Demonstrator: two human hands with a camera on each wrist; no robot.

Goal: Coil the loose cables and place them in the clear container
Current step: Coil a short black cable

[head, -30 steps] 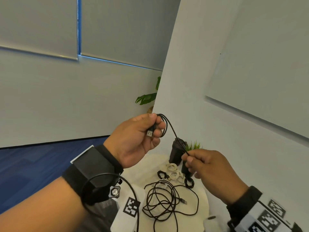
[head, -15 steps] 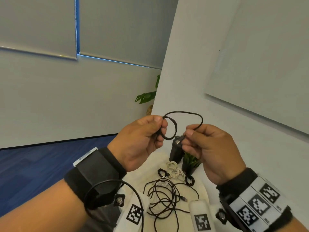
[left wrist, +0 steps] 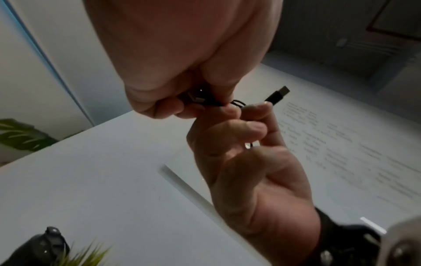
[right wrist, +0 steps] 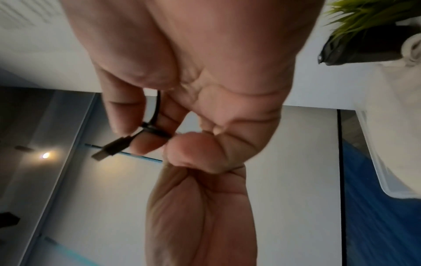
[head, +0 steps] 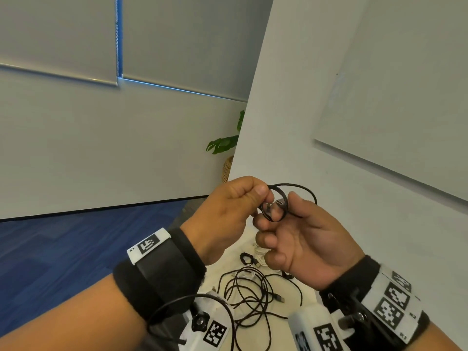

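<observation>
A short black cable (head: 291,186) is wound into small loops between my two hands, held up above the table. My left hand (head: 264,196) pinches the loops at thumb and fingertips. My right hand (head: 278,214), palm turned up, pinches the same coil from the right. One black plug (left wrist: 278,96) sticks out past the right fingers, and shows again as the plug (right wrist: 111,147) in the right wrist view. Below the hands lies a loose tangle of black cables (head: 253,295). The clear container cannot be identified with certainty.
Small finished coils, black (head: 246,257) and white (head: 259,250), lie behind the tangle on the pale table (head: 307,293). A dark pot with a green plant (right wrist: 364,45) stands nearby. A translucent rim (right wrist: 378,165) edges the surface. Blue floor lies to the left.
My right hand has come across to the left hand and turned palm up. The wide cable loop has shrunk into a tighter coil held by both hands.
</observation>
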